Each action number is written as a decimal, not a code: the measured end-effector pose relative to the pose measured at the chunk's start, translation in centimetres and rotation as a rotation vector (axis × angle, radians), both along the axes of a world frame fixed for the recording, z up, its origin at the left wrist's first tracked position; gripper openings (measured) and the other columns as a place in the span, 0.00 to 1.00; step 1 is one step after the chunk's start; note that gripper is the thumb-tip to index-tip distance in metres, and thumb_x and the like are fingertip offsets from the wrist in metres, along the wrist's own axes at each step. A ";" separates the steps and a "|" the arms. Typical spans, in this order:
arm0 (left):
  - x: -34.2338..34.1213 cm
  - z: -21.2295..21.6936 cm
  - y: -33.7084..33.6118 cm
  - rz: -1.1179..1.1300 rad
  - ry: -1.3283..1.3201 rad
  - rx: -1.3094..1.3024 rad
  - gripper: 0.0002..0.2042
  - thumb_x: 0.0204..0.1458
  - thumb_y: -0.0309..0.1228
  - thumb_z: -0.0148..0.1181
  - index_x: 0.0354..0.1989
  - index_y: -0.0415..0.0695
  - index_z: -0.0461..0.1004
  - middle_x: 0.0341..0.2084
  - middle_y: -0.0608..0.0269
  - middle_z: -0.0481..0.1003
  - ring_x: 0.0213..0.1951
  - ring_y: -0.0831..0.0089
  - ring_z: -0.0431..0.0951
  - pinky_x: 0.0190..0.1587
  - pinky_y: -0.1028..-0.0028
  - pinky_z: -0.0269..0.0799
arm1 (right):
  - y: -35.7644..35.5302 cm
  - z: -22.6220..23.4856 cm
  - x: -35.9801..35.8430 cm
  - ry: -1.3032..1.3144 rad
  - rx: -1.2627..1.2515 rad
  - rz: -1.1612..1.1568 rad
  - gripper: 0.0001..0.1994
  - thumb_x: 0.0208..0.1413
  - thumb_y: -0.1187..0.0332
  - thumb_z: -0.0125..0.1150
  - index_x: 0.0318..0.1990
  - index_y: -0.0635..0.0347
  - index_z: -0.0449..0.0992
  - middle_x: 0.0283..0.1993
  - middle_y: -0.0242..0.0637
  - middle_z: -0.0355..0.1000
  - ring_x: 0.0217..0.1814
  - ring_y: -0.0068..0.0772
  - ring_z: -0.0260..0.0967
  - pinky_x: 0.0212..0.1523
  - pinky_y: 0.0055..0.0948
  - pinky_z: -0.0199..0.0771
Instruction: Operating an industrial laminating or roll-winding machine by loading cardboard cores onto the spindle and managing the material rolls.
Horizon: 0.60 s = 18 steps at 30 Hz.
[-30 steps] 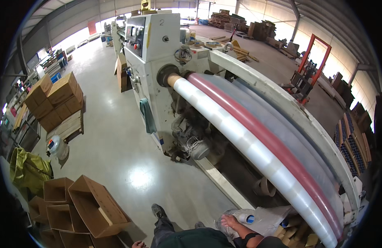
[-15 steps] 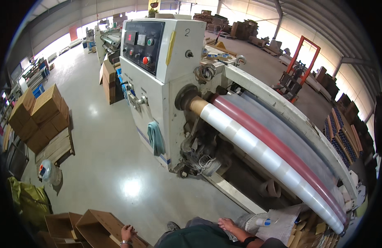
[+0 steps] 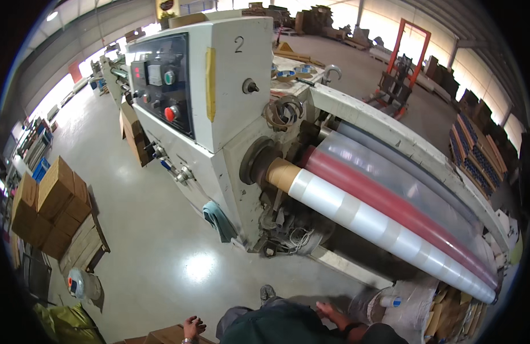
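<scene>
Low in the view, my left hand [image 3: 193, 327] hangs beside a cardboard box [image 3: 166, 334], its fingers loosely bent and apart, with nothing seen in them. On the other side of my body, my right hand [image 3: 327, 311] hangs with loose fingers and no visible object in it. In front of me stands a white roll machine [image 3: 242, 74] with a dark control panel [image 3: 160, 80]. A long roll of clear film on a cardboard core [image 3: 357, 215] stretches from its side to the right. Behind that roll runs a dark red roller [image 3: 368, 200]. Neither hand touches the machine.
A teal cloth [image 3: 219, 221] hangs on the machine's side. Stacked cartons [image 3: 58, 206] stand on a wooden pallet [image 3: 84, 246] at left, near a clear plastic jug [image 3: 85, 285]. Flattened cardboard [image 3: 451, 315] lies at lower right. An orange lift truck [image 3: 398, 74] stands farther back.
I have moved forward, and the machine with its film roll looks nearer. The open boxes at lower left have mostly slipped out of view. Both hands stay low and apart.
</scene>
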<state>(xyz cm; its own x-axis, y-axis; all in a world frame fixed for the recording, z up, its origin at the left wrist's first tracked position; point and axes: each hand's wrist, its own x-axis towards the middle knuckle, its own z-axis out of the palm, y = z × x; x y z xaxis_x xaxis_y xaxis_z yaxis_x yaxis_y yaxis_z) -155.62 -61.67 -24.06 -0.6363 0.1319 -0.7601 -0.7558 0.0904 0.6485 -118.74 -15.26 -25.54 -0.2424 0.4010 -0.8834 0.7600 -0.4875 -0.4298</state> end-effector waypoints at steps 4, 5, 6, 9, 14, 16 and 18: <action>-4.6 -2.7 -2.3 -0.095 -0.047 -0.072 0.19 0.50 0.26 0.56 0.50 0.36 0.60 0.26 0.51 0.73 0.24 0.54 0.78 0.23 0.58 0.76 | 1.0 6.5 -8.5 0.173 0.012 -0.182 0.21 0.56 0.49 0.51 0.44 0.60 0.70 0.35 0.40 0.74 0.31 0.34 0.72 0.32 0.29 0.73; -6.1 -3.6 -3.1 -0.452 0.149 -0.140 0.21 0.52 0.29 0.54 0.54 0.43 0.60 0.31 0.52 0.74 0.27 0.56 0.77 0.26 0.59 0.76 | 1.2 7.6 -10.0 0.221 0.031 -0.215 0.21 0.56 0.50 0.51 0.44 0.59 0.71 0.36 0.39 0.73 0.32 0.33 0.72 0.32 0.30 0.73; -8.0 -3.4 -3.0 -0.817 0.346 -0.201 0.22 0.54 0.32 0.52 0.59 0.49 0.59 0.35 0.52 0.74 0.30 0.58 0.77 0.29 0.59 0.76 | 1.0 8.2 -11.3 0.264 0.051 -0.257 0.20 0.56 0.50 0.51 0.44 0.58 0.71 0.37 0.39 0.73 0.33 0.32 0.72 0.33 0.30 0.73; -13.4 -2.6 2.0 -0.331 -0.089 -0.094 0.21 0.49 0.27 0.56 0.51 0.35 0.61 0.28 0.49 0.74 0.25 0.53 0.78 0.23 0.59 0.76 | 0.3 9.9 -13.1 0.282 0.134 -0.282 0.23 0.58 0.51 0.46 0.48 0.62 0.69 0.42 0.44 0.72 0.39 0.36 0.72 0.39 0.32 0.73; -24.2 3.5 10.1 -0.585 -0.002 -0.112 0.19 0.50 0.30 0.56 0.50 0.36 0.63 0.33 0.47 0.74 0.29 0.51 0.79 0.26 0.58 0.76 | -6.6 9.4 -14.6 0.224 0.132 -0.514 0.21 0.56 0.52 0.51 0.45 0.61 0.70 0.40 0.42 0.72 0.33 0.33 0.71 0.34 0.31 0.72; -28.7 3.4 12.0 -0.644 0.088 -0.061 0.20 0.51 0.30 0.55 0.51 0.36 0.62 0.33 0.48 0.73 0.29 0.53 0.79 0.25 0.61 0.76 | -9.8 9.1 -15.3 0.193 0.104 -0.563 0.21 0.56 0.52 0.51 0.45 0.61 0.69 0.40 0.42 0.72 0.33 0.33 0.70 0.34 0.32 0.72; -32.0 4.1 14.2 -0.657 0.116 -0.059 0.20 0.52 0.30 0.53 0.52 0.36 0.61 0.32 0.49 0.73 0.29 0.55 0.78 0.25 0.63 0.76 | -12.7 8.2 -15.7 0.134 0.034 -0.613 0.23 0.56 0.51 0.51 0.48 0.63 0.68 0.41 0.45 0.71 0.33 0.35 0.70 0.36 0.34 0.72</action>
<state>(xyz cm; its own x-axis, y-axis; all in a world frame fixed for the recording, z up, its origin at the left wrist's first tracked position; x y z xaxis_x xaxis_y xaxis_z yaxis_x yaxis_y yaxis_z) -187.67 -47.46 -19.94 -0.5162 0.4805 -0.7090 -0.4571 0.5456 0.7025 -134.40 -27.95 -17.31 -0.0677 0.5294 -0.8457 0.2851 -0.8020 -0.5249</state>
